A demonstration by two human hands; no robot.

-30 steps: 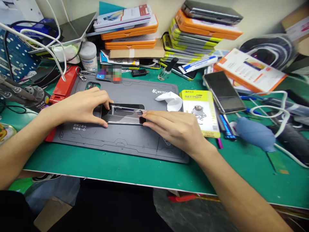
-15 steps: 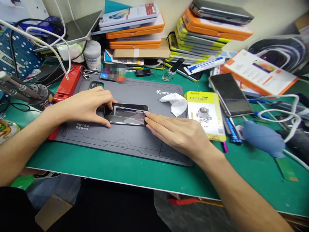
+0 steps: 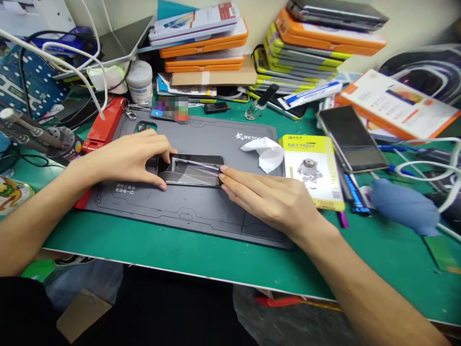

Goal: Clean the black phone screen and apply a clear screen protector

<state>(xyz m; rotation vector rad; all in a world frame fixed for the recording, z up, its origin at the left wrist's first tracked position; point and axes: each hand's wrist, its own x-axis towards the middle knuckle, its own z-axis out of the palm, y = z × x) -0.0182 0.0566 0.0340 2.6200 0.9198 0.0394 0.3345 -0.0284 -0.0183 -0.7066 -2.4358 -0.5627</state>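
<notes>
A black smartphone (image 3: 196,169) lies across the dark grey work mat (image 3: 216,211), its glossy screen crossed by pale reflections. Thumb and fingers of my left hand (image 3: 144,156) clasp its left end from the two long sides. At the right end, my right hand (image 3: 268,194) has its fingers pressed together against the phone's edge; the thumb is mostly hidden. A crumpled white wipe (image 3: 264,153) rests on the mat behind my right hand. Beside it stands the yellow and white battery box (image 3: 312,173), flat on the mat's right edge.
Orange cases (image 3: 205,45) and yellow-grey cases (image 3: 302,62) are stacked at the back. Another phone (image 3: 353,137), a blue air blower (image 3: 405,204) and white cables crowd the right. A red stand (image 3: 104,120) and a paste jar (image 3: 139,81) are at the left.
The reflections on the phone's screen have shifted, and the whole view has moved slightly. Both hands keep their places at the two ends of the phone.
</notes>
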